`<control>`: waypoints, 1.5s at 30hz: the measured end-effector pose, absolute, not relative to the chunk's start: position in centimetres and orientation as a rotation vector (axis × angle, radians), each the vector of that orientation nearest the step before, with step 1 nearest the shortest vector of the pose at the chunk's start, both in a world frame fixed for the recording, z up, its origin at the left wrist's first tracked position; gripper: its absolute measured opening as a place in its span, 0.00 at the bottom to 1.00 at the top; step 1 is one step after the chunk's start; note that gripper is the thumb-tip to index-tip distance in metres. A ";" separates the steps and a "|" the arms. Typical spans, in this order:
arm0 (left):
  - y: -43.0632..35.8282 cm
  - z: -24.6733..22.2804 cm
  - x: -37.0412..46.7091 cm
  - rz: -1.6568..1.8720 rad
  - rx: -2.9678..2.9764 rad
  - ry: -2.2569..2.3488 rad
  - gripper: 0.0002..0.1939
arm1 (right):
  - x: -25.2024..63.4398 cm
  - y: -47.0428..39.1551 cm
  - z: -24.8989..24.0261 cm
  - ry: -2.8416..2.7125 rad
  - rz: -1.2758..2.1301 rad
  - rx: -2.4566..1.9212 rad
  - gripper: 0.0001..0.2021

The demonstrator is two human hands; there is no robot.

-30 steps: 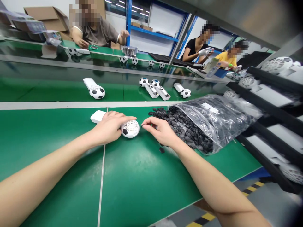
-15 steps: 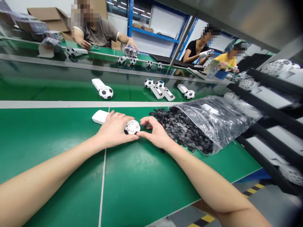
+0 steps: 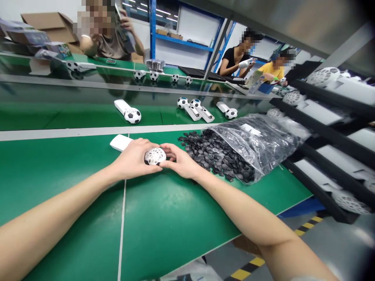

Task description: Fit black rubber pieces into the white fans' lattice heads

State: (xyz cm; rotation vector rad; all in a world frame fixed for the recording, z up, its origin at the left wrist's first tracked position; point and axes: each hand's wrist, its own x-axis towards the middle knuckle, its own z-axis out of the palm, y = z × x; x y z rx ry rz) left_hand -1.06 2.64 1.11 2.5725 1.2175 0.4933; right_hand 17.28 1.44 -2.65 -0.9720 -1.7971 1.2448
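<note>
My left hand [image 3: 136, 158] is wrapped round a white unit whose round head [image 3: 156, 156] has an open lattice pattern with a black patch at its left side. The white handle [image 3: 120, 143] sticks out to the left from under that hand. My right hand [image 3: 178, 160] has its fingertips and thumb at the right side of the round head; whether a small piece is between them is hidden. Just right of this hand, black pieces [image 3: 222, 156] spill from a clear plastic bag [image 3: 260, 136] onto the green table [image 3: 164, 218].
Football-patterned units [image 3: 133, 115] lie on the green belt [image 3: 158, 117] beyond the pale strip. Black racks [image 3: 336, 117] with white lattice parts stand at the right. Across the line, a person [image 3: 111, 43] sits at the left, and two more people work at the back right.
My right hand has closed in against the round head. Across the line, the person at the left has raised a hand with a flat item. The view has shifted slightly.
</note>
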 end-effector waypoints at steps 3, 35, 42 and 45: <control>2.8 0.8 -1.3 0.516 2.560 1.179 0.30 | 17.3 1.2 -2.6 -1.923 1.094 -0.998 0.23; 1.8 0.5 -1.2 0.375 2.306 1.021 0.24 | 19.6 2.8 -1.4 -2.575 -0.114 -1.469 0.13; 2.1 1.0 -1.9 0.339 2.270 0.915 0.25 | 20.7 2.3 -1.0 -2.360 0.356 -1.276 0.14; 2.0 0.8 -1.9 0.341 2.265 0.910 0.25 | 20.6 1.8 -0.3 -2.312 0.382 -1.186 0.09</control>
